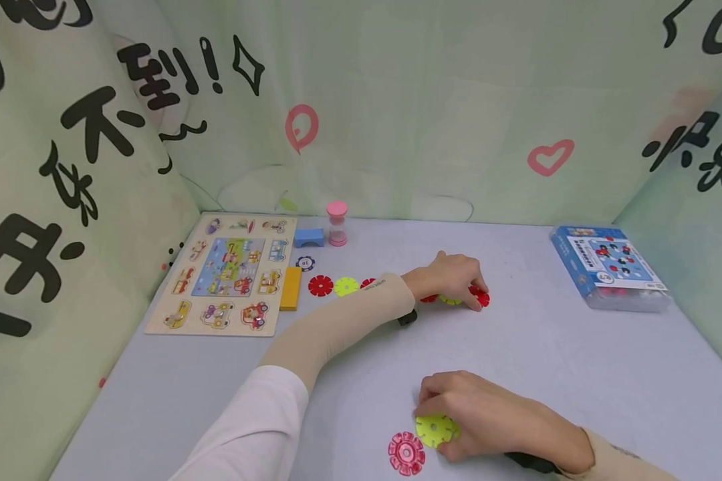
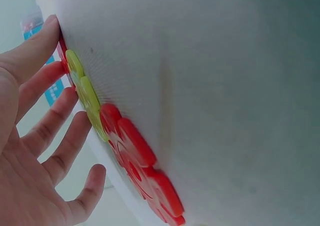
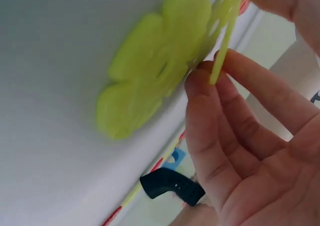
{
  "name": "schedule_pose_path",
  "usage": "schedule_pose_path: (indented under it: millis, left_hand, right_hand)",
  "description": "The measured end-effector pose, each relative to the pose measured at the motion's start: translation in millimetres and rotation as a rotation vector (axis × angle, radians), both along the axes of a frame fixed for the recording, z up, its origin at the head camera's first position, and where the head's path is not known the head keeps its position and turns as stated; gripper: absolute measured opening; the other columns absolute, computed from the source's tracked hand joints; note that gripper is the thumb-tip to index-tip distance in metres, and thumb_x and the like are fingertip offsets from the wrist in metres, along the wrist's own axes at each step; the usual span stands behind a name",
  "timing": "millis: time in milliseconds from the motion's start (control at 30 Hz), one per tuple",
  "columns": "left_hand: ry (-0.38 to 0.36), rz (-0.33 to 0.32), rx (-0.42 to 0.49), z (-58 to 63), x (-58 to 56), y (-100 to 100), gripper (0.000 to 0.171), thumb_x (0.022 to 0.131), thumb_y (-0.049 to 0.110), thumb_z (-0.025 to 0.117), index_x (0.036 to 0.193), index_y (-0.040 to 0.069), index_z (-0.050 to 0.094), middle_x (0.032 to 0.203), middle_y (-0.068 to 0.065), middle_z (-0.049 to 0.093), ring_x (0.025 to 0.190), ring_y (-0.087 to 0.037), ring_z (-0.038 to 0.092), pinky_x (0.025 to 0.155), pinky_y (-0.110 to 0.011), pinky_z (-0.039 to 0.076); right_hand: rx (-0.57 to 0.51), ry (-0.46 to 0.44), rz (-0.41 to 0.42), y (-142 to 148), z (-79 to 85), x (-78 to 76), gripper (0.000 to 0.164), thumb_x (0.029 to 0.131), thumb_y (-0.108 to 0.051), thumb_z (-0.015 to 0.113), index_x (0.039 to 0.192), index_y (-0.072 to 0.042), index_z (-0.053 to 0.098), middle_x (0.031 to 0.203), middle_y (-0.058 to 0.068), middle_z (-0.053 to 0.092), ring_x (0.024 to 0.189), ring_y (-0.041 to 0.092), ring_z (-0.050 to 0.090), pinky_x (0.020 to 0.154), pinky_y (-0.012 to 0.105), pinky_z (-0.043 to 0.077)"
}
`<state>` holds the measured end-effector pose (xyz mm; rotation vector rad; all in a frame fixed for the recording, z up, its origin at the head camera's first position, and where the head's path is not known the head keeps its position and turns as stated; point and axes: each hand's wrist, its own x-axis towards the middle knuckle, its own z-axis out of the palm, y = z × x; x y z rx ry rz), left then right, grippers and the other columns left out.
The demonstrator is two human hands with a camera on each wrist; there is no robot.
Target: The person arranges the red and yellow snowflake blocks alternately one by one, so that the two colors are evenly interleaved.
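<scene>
My left hand (image 1: 454,277) reaches to the right end of a row of notched plastic discs. Its thumb and index finger hold the edges of a red disc (image 1: 483,296), which lies beside a yellow-green disc (image 2: 90,93). A nearer red disc (image 2: 137,166) shows in the left wrist view. Close to the front, my right hand (image 1: 481,414) pinches a thin yellow-green disc (image 3: 225,45), tilted up on edge. Under it another yellow-green disc (image 3: 155,65) lies flat on the table. Left of that hand sits a pinkish-red disc (image 1: 406,453). My left forearm hides the row's middle.
The row's left part has a red disc (image 1: 321,286) and a yellow-green one (image 1: 345,286). Behind stand a wooden puzzle board (image 1: 174,267), a yellow block (image 1: 290,288), a blue block (image 1: 309,238), a round token (image 1: 305,263) and a pink hourglass (image 1: 337,224). A blue box (image 1: 608,267) lies right.
</scene>
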<state>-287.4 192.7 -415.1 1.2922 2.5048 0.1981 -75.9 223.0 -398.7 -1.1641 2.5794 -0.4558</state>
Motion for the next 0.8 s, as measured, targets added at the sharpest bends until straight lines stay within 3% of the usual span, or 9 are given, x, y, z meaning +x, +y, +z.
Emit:
schedule_pose_path:
  millis: [167, 367, 467, 567, 800]
  left_hand:
    - [-0.002, 0.014, -0.006, -0.2, -1.0, 0, 0.042, 0.075, 0.056, 0.071, 0.115, 0.047, 0.063, 0.115, 0.022, 0.057, 0.104, 0.002, 0.048, 0.093, -0.038, 0.031]
    - [0.006, 0.003, -0.011, -2.1, -3.0, 2, 0.042, 0.075, 0.056, 0.071, 0.115, 0.046, 0.064, 0.114, 0.022, 0.058, 0.101, 0.001, 0.049, 0.091, -0.039, 0.032]
    - [0.001, -0.006, -0.017, -1.2, -2.1, 2, 0.043, 0.076, 0.055, 0.071, 0.116, 0.045, 0.064, 0.114, 0.021, 0.058, 0.101, 0.000, 0.048, 0.092, -0.039, 0.033]
    - [-0.003, -0.004, -0.018, 0.1, -1.6, 1, 0.042, 0.076, 0.055, 0.071, 0.116, 0.045, 0.064, 0.114, 0.021, 0.059, 0.101, 0.000, 0.048, 0.091, -0.038, 0.032]
    - [-0.007, -0.009, -0.009, -0.7, -3.4, 2, 0.044, 0.075, 0.055, 0.071, 0.117, 0.045, 0.063, 0.113, 0.022, 0.058, 0.101, 0.000, 0.047, 0.091, -0.038, 0.032]
  right_hand:
    - [-0.054, -0.013, -0.109, 21, 7.8, -17.9, 0.032, 0.071, -0.035, 0.081, 0.101, -0.029, 0.072, 0.095, -0.018, 0.061, 0.082, -0.003, 0.054, 0.071, 0.018, 0.050]
    - [-0.081, 0.132, -0.344, 107, 7.1, -70.2, 0.034, 0.066, -0.027, 0.085, 0.098, -0.021, 0.074, 0.088, -0.014, 0.065, 0.075, 0.001, 0.056, 0.060, 0.020, 0.049]
    - [-0.046, 0.136, -0.478, 146, 1.5, -93.6, 0.037, 0.066, -0.027, 0.086, 0.098, -0.015, 0.075, 0.085, -0.009, 0.067, 0.075, 0.006, 0.058, 0.060, 0.019, 0.048]
    - [-0.011, 0.100, -0.570, 165, -3.5, -111.8, 0.041, 0.067, -0.029, 0.085, 0.102, -0.011, 0.074, 0.088, -0.003, 0.069, 0.078, 0.013, 0.058, 0.062, 0.019, 0.047]
    - [0.005, 0.078, -0.577, 165, -6.6, -130.2, 0.046, 0.072, -0.030, 0.082, 0.110, -0.006, 0.071, 0.092, 0.003, 0.066, 0.083, 0.017, 0.057, 0.065, 0.020, 0.046]
